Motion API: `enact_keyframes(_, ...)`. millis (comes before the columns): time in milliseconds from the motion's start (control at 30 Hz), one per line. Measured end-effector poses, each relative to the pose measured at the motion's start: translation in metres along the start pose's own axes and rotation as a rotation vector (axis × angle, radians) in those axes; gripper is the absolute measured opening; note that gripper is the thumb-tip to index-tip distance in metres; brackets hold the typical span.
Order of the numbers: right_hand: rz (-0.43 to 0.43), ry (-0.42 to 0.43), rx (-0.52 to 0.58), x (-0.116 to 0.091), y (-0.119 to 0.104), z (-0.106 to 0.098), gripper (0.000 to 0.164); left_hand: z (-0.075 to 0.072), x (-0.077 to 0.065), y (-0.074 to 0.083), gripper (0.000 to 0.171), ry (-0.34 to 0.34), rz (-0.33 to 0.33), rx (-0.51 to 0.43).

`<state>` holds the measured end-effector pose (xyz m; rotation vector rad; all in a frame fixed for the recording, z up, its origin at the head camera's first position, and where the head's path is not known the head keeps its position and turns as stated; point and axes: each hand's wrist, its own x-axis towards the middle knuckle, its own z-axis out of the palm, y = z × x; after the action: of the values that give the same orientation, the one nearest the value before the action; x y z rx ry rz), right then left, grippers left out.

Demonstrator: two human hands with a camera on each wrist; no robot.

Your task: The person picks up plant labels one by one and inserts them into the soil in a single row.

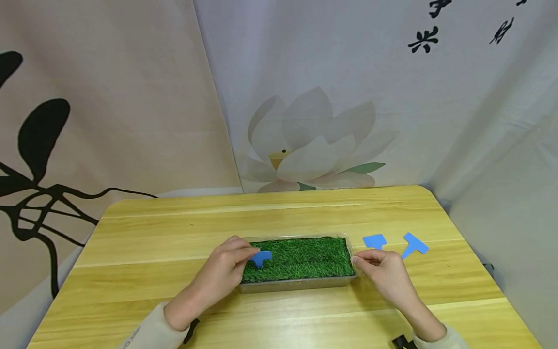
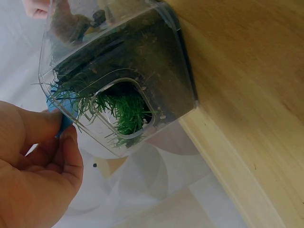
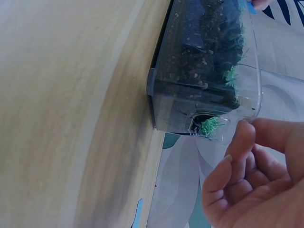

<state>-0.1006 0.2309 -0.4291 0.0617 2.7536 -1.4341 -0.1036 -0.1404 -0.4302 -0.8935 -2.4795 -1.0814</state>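
On our wooden surface (image 1: 139, 257), our left grip (image 1: 228, 264) pinches a blue tag (image 1: 263, 256) at the grass (image 1: 309, 258), our right grip (image 1: 383, 271) the clear box's rim (image 3: 260, 90), likely steadying it.

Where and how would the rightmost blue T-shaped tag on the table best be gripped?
Probably by its wide crossbar, pinched at the edges from above and the right: the tag lies flat on the table, the crossbar offers most to hold, and the narrow stem slants toward the right hand, which crowds that end.
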Motion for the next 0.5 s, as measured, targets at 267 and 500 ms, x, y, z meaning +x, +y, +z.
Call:
enact_keyframes(267, -0.004, 0.0, 0.003, -0.0005, -0.0007, 0.0001, 0.011, 0.0022, 0.002, 0.0023, 0.034, -0.001, 0.028, 0.031)
enact_keyframes(500, 0.002, 0.0, 0.001, 0.001, 0.0003, 0.0005, 0.011, 0.0022, 0.0026, 0.0037, 0.033, -0.014, 0.017, 0.04)
